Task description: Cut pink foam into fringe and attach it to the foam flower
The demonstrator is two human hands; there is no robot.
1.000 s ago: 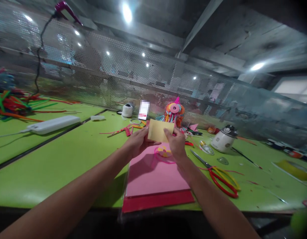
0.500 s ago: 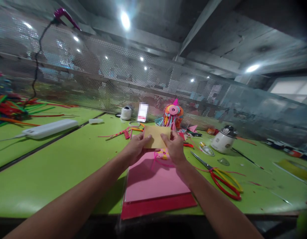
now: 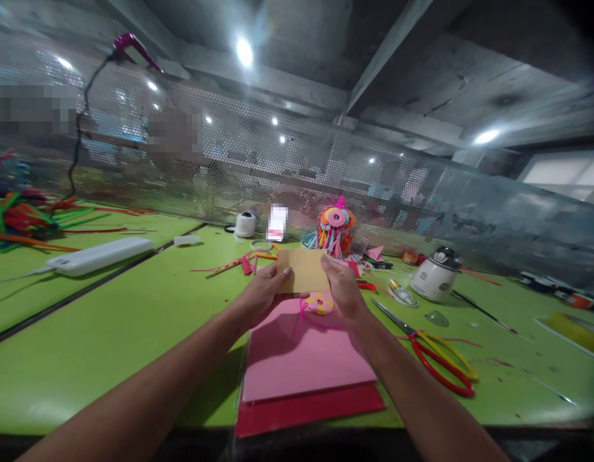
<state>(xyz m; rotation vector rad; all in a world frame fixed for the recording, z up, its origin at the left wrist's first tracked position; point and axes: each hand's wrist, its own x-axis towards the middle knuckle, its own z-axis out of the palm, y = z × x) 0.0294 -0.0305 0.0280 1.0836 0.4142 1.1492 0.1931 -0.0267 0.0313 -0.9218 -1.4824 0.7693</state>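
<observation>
Between my two hands is a small tan sheet of paper (image 3: 304, 269), held up above the table. My left hand (image 3: 265, 292) grips its left edge, the thumb lying on the front face. On the right edge, my right hand (image 3: 345, 289) pinches the sheet near its upper corner. Beneath them a pink paper sheet (image 3: 306, 362) lies over a red sheet (image 3: 311, 410). A yellow-and-pink paper disc (image 3: 320, 303) with a pink cord rests on the pink sheet, partly hidden by my hands.
Scissors (image 3: 426, 346) with red and yellow handles lie at right, near a white kettle-shaped container (image 3: 436, 274). Behind my hands stands a colourful tasselled paper craft (image 3: 336, 224). A white power strip (image 3: 101, 255) and coloured strips (image 3: 22, 221) are at left.
My right thumb has slid up towards the sheet's upper right corner. The whole view has shifted slightly, so the table things appear a little lower.
</observation>
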